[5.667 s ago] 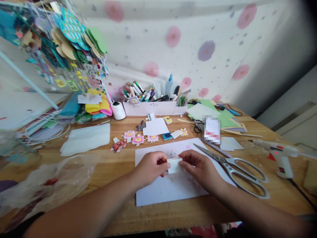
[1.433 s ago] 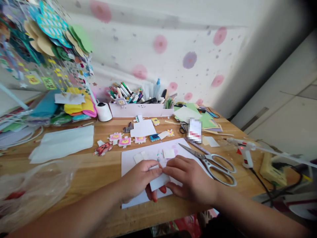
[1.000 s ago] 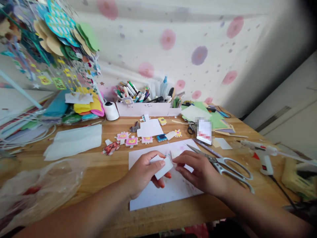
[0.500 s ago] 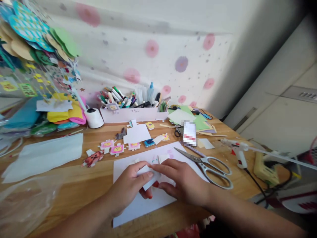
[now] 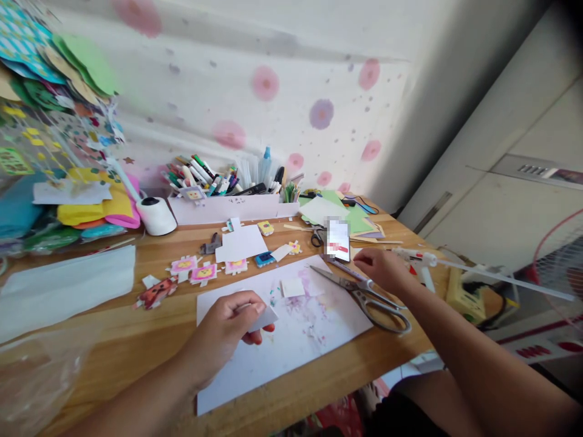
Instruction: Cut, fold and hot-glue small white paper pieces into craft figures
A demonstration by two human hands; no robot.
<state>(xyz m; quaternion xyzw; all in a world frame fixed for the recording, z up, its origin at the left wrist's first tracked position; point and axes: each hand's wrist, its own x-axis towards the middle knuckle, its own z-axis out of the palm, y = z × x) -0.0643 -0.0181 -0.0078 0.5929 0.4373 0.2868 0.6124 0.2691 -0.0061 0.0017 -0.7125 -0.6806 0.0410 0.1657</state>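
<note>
Pinched in my left hand [image 5: 237,318] is a small piece of white paper [image 5: 266,317], held above a large white sheet [image 5: 228,382] stained with purple marks. My right hand [image 5: 382,270] is over the table just right of the phone [image 5: 338,238], its fingers curled downward. Whatever those fingertips grip, if anything, is hidden. Below that hand lie large silver scissors [image 5: 364,297], their blades resting on the sheet. A small white square [image 5: 293,287] lies on the sheet between my hands.
A white glue gun [image 5: 421,261] lies right of my right hand. Several coloured paper cut-outs [image 5: 203,273] are spread behind the sheet. A pen box [image 5: 223,209] stands by the wall, with a thread spool [image 5: 157,216] beside it. Clear plastic [image 5: 40,376] covers the left front.
My right hand has left the paper in my left hand and moved right and away, beside the phone. My left hand keeps hold of the paper. The view has shifted slightly right.
</note>
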